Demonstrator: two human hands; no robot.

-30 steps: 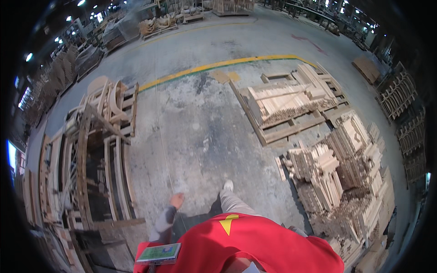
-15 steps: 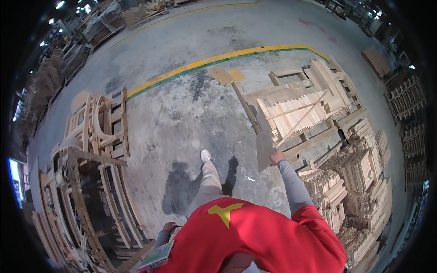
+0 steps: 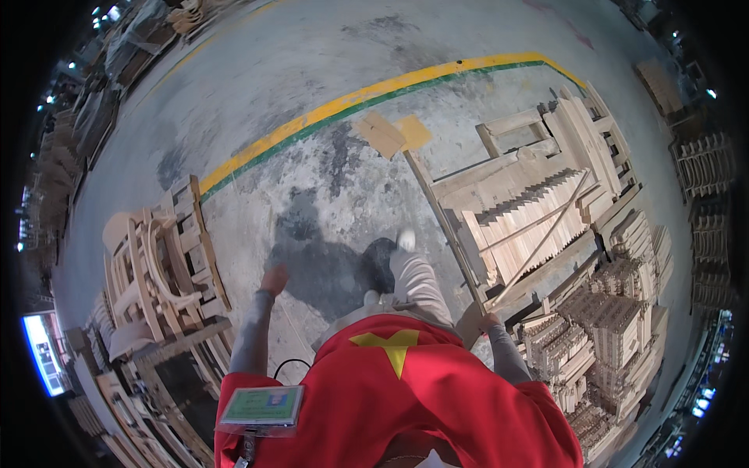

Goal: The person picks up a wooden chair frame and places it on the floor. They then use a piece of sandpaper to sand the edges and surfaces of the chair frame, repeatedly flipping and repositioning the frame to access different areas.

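Note:
My left hand (image 3: 275,279) hangs out in front on the left, over the bare concrete and my shadow. I see no object in it, but its fingers are too small and blurred to make out. Down at my right side, my right hand (image 3: 489,322) is closed on the upper edge of a thin grey-brown board (image 3: 470,324). Only a narrow part of the board shows beside my leg. Just beyond that hand lies a pallet of light wooden strips (image 3: 527,238), with two thin sticks across them.
Stacked wooden parts (image 3: 597,327) stand close on my right. To the left are curved wooden chair frames (image 3: 156,269) on a pallet and a dark-panelled wooden rack (image 3: 183,382). Ahead, flat cardboard (image 3: 381,134) lies before a yellow-green floor line (image 3: 351,101).
I have walked forward. My left hand has swung ahead from beside my hip. My right hand, with the board, has dropped back nearer my body, hiding most of the board.

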